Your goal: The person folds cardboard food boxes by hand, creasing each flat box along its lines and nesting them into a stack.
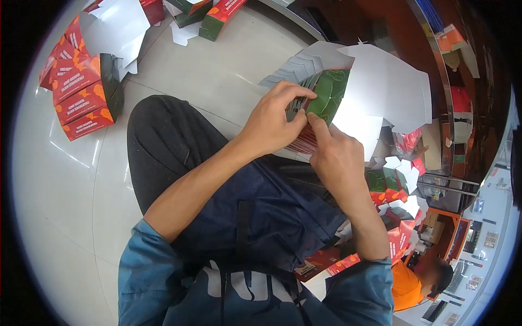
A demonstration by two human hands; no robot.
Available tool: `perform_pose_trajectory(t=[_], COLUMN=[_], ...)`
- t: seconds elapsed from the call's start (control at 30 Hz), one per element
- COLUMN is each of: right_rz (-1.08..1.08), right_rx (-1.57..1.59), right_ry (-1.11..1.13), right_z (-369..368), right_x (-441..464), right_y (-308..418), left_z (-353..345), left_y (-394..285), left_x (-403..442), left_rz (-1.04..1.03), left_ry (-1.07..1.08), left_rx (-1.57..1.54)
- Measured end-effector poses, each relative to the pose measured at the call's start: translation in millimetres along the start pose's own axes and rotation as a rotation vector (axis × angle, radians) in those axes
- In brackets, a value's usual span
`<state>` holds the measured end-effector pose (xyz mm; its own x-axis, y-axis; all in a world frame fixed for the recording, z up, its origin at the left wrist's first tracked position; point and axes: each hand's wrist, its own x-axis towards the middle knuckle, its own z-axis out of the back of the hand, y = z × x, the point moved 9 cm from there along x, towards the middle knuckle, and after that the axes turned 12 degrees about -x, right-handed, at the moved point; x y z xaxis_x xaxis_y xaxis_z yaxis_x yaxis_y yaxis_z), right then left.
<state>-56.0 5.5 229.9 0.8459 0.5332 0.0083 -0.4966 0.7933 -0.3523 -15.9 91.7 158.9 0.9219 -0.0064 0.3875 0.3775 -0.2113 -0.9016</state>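
A stack of flat printed carton blanks [331, 89], green and red with white inner sides, lies in front of me, its layered edges fanned out at the left. My left hand [277, 117] is closed in a pinch at the green panel's near-left edge, index finger on top and thumb close beside it. My right hand [338, 149] presses its index finger against the same panel next to the left thumb, its other fingers curled. A large white flap [389, 81] of the carton spreads out to the right.
Folded red cartons [81, 103] are piled on the tiled floor [70, 201] at left. More cartons [389, 185] stand at right, near a dark glossy cabinet [375, 16]. A person in an orange shirt [408, 285] is at lower right.
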Motion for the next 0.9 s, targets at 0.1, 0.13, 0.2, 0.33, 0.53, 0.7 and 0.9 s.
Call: perform_pose_trajectory(t=[0.1, 0.13, 0.2, 0.33, 0.53, 0.7, 0.9], right_rz=[0.033, 0.04, 0.05, 0.024, -0.037, 0.034, -0.486], right_rx=[0.004, -0.003, -0.032, -0.114, -0.113, 0.223, 0.654], right_ry=[0.018, 0.022, 0.017, -0.006, -0.041, 0.111, 0.106], right_z=[3, 4, 5, 3, -6, -2, 2], right_x=[2, 2, 3, -1, -6, 4, 36], right_y=[0, 0, 1, 4, 6, -10, -82], left_z=[0, -1, -1, 0, -2, 0, -3], left_y=[2, 2, 3, 1, 1, 5, 5], left_x=[-1, -2, -4, -3, -3, -5, 19], left_rz=[0.05, 0.043, 0.028, 0.028, 0.042, 0.034, 0.247], left_ry=[-0.022, -0.035, -0.062, -0.04, -0.016, -0.017, -0.033], left_rx=[-0.044, -0.045, -0.045, -0.033, -0.032, -0.005, 0.127])
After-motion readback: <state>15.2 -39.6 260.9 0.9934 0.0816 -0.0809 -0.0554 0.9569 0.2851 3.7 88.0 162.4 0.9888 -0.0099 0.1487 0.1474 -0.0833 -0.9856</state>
